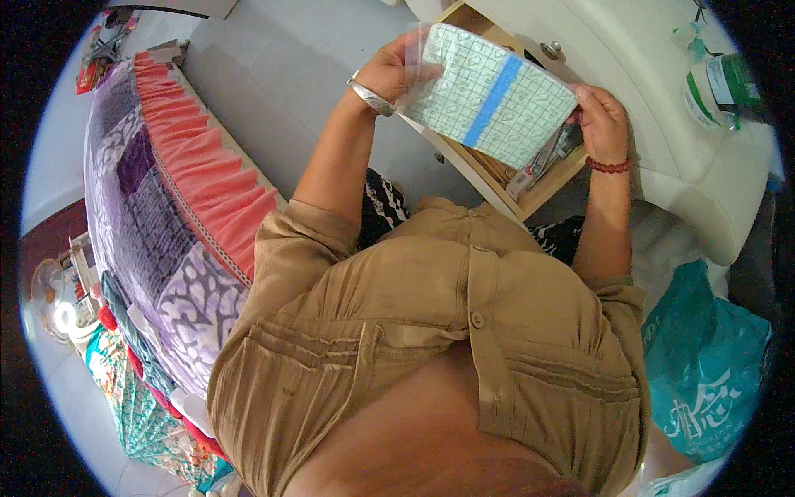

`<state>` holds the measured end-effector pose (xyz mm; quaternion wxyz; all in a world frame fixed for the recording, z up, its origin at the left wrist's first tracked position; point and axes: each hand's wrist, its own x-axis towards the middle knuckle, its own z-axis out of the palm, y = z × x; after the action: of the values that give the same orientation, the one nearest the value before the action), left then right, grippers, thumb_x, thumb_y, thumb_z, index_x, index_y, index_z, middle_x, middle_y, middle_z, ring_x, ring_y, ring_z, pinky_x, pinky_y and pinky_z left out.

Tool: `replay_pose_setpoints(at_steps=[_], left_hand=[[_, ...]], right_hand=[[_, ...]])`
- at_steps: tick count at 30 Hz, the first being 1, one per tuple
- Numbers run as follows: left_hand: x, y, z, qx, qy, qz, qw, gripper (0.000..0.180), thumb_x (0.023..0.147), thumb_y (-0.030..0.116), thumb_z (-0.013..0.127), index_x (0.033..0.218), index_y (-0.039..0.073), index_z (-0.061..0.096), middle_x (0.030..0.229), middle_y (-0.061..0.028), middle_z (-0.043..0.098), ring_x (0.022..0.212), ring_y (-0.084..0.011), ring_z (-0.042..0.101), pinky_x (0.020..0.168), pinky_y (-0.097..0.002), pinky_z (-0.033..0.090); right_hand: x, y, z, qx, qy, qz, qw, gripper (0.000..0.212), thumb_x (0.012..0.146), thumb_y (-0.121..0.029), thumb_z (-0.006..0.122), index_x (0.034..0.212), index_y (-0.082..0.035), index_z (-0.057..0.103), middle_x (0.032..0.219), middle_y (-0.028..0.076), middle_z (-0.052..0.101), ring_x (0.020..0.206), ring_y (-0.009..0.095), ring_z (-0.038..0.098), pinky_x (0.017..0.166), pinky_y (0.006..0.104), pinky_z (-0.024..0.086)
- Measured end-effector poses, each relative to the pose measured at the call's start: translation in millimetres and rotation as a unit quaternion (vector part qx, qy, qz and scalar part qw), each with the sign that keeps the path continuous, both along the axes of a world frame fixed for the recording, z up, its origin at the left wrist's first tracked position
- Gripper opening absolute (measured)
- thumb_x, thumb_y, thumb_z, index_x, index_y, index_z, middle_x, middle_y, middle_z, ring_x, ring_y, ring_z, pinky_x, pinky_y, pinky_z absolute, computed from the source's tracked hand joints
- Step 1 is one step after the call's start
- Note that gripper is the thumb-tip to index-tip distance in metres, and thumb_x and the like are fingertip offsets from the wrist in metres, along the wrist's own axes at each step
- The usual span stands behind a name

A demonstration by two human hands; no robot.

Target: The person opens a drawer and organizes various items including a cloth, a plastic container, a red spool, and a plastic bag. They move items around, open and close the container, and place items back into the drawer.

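Note:
Between my two hands is a flat, rectangular pale-green checked packet [451,83] with a blue stripe across it and a clear plastic edge at its left end. My left hand [396,70] grips that plastic end, thumb on top. At the opposite end my right hand [603,124] pinches the corner, its fingers mostly underneath. The packet is held over an open wooden drawer [542,192], hiding much of its inside. Small items, some of them long and thin, show in the drawer by the packet's lower right edge.
A cream cabinet [604,37] with a metal knob [551,50] curves along the right, bearing a green-and-white container [732,81]. On the lower right hangs a teal plastic bag [704,348]. To the left is a bed [186,273] with a pink ruffled edge [195,153]; grey floor [257,91] lies between.

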<state>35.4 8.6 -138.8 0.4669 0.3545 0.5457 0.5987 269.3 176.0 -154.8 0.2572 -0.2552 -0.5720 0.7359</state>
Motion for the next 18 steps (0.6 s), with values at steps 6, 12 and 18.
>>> replay_pose_setpoints(at_steps=[6, 12, 18], left_hand=[[-5.9, 1.1, 1.7, -0.004, 0.016, -0.024, 1.000, 0.046, 0.067, 0.000, 0.058, 0.109, 0.006, 0.042, 0.093, -0.0015, 0.053, 0.084, -0.0123, 0.049, 0.074, -0.0254, 0.040], [-4.8, -2.5, 19.0, -0.025, 0.084, -0.022, 0.996, 0.046, 0.066, 0.001, 0.059, 0.108, 0.006, 0.043, 0.093, -0.0008, 0.052, 0.084, -0.0117, 0.048, 0.074, -0.0250, 0.040], [-2.8, -10.2, 27.6, -0.032, 0.090, 0.026, 0.995, 0.045, 0.065, 0.000, 0.060, 0.107, 0.005, 0.045, 0.093, -0.0014, 0.053, 0.085, -0.0125, 0.049, 0.073, -0.0255, 0.041]], right_hand=[[3.6, -0.7, 20.1, 0.194, -0.160, 0.065, 0.966, 0.017, 0.076, -0.013, 0.049, 0.084, 0.001, 0.056, 0.068, 0.004, 0.056, 0.057, 0.009, 0.053, 0.051, 0.0203, 0.044], [-1.9, -7.4, 21.9, 0.252, -0.180, 0.023, 0.950, 0.016, 0.076, -0.014, 0.049, 0.081, 0.000, 0.055, 0.063, 0.006, 0.056, 0.056, 0.011, 0.055, 0.050, 0.0221, 0.044], [-11.4, -11.7, 11.4, 0.395, -0.179, -0.022, 0.901, 0.012, 0.075, -0.013, 0.048, 0.078, -0.003, 0.054, 0.062, 0.010, 0.055, 0.054, 0.018, 0.054, 0.050, 0.0276, 0.042]])
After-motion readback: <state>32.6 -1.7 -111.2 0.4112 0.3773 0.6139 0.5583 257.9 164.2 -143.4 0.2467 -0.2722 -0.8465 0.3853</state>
